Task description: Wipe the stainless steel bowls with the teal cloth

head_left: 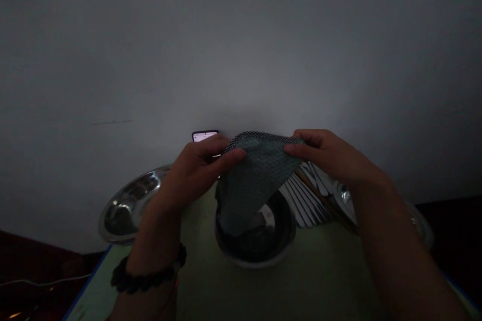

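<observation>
A grey-green cloth (259, 170) with a dark checked edge is stretched between my two hands. My left hand (201, 165) pinches its left upper corner between thumb and fingers. At the upper right, my right hand (324, 153) grips the cloth the same way. The cloth's lower part hangs down into a round metal bowl (256, 261), hiding some of its inside. Whether the cloth touches the bowl's bottom I cannot tell. Dark beads circle my left wrist.
Several knives or similar flat-handled cutlery (303, 203) lie fanned out right of the bowl. A metal dish (128, 205) is at the left; another metal dish (344, 200) is partly behind my right arm. A lit phone (204, 135) leans near the wall (241, 50). All rest on a pale green table (324, 271).
</observation>
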Demonstrator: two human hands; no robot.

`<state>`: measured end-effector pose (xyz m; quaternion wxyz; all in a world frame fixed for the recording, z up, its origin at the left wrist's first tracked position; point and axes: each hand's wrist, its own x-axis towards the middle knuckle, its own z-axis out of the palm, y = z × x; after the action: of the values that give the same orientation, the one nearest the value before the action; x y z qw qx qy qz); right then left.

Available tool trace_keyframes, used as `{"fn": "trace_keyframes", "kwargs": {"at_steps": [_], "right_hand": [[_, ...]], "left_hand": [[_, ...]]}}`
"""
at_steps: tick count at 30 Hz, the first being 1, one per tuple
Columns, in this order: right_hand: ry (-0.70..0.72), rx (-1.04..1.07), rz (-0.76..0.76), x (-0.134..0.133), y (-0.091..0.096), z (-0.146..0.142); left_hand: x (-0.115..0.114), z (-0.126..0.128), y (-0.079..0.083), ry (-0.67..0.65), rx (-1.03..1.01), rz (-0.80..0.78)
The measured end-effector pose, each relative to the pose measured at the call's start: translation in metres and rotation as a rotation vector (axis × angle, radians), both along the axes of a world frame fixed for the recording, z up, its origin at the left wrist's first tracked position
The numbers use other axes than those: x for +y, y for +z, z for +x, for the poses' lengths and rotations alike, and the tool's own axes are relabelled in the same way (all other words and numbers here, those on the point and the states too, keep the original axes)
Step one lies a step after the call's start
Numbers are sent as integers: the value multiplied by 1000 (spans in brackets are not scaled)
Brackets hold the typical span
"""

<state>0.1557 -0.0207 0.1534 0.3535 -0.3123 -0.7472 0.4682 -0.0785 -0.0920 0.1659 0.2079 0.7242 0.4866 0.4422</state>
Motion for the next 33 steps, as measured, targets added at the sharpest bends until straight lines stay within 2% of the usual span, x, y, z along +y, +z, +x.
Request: {"fn": "trace_keyframes", "kwargs": {"at_steps": [2, 4, 8, 15, 17, 20, 25, 30, 33], "right_hand": [[-108, 165, 47, -2, 1, -6], [-159, 298, 77, -6, 2, -11], [-143, 361, 90, -14, 6, -14], [-84, 257, 160, -12, 2, -14], [-79, 285, 183, -12, 1, -16], [-74, 331, 167, -13, 2, -19], [-81, 356, 44, -16, 4, -18], [330, 302, -221, -9, -11, -23], [421, 161, -232, -10, -19, -32]], "left_hand": [[-1, 9, 1, 133, -86, 95], [-4, 19, 3, 163, -219, 106], [-7, 27, 3, 11, -414, -75], [-4, 15, -4, -273, -353, -295], [-3, 14, -6, -296, -379, -335], [0, 16, -7, -220, -441, -302], [0, 18, -1, 21, -598, -82], [-8, 23, 7, 135, -649, 63], [-9, 26, 8, 190, -553, 89]]}}
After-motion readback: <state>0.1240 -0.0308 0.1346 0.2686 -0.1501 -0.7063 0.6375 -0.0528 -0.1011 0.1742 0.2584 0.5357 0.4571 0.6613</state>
